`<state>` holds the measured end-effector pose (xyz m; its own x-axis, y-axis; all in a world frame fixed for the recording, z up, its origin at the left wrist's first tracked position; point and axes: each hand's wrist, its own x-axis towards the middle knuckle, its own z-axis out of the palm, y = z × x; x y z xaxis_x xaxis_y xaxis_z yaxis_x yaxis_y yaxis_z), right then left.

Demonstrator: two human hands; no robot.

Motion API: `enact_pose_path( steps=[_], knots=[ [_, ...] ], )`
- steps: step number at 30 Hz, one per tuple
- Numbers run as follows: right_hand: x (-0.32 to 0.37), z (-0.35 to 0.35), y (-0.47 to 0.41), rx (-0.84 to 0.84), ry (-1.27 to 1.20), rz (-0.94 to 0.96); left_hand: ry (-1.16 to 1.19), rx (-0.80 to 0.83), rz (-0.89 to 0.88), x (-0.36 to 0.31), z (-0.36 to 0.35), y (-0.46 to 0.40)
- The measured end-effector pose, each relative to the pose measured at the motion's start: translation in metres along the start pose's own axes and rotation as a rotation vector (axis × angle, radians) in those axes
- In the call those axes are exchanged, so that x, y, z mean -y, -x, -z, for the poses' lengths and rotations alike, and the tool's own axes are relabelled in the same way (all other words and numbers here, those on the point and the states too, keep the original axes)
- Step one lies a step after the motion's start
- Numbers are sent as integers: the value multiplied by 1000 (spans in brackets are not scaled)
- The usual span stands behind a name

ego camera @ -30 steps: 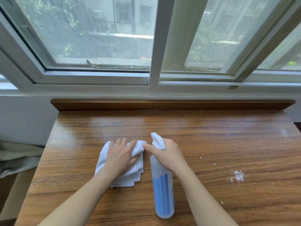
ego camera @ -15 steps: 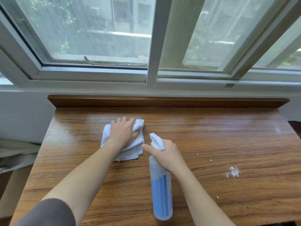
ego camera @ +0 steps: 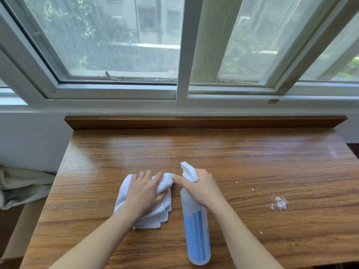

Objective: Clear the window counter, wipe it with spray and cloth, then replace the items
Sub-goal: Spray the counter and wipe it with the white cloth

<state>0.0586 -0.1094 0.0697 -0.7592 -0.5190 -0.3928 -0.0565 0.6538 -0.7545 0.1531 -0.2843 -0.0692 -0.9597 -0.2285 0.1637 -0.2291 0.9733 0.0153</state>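
Note:
A folded white cloth lies on the wooden window counter, left of centre. My left hand presses down on it, fingers spread over the bunched top and the thumb curled round its right edge. My right hand grips the neck of a clear spray bottle with blue liquid, index finger stretched out along the white trigger head. The bottle's nozzle points away from me. The two hands almost touch.
A patch of white powder and a few crumbs lie on the right half of the counter. A raised wooden ledge backs it below the window frame. Grey fabric sits off the left edge.
My left hand pulled the cloth back toward me from the far left of the counter to beside the bottle. The right hand and bottle stayed in place.

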Motion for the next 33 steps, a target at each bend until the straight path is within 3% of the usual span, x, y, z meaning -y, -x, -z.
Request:
enact_pose_path(
  steps=[6,14,21,33],
  knots=[
    [-2,5,8,-3,-2,-1,-10,18,-82,11,3,-28],
    [-19,3,25,11,18,-29,-26,243,30,24,4,-75],
    [-28,-2,35,46,48,-17,-8,162,99,15,6,-61],
    [-38,-9,54,121,89,31,10,350,165,16,16,-50]
  ],
)
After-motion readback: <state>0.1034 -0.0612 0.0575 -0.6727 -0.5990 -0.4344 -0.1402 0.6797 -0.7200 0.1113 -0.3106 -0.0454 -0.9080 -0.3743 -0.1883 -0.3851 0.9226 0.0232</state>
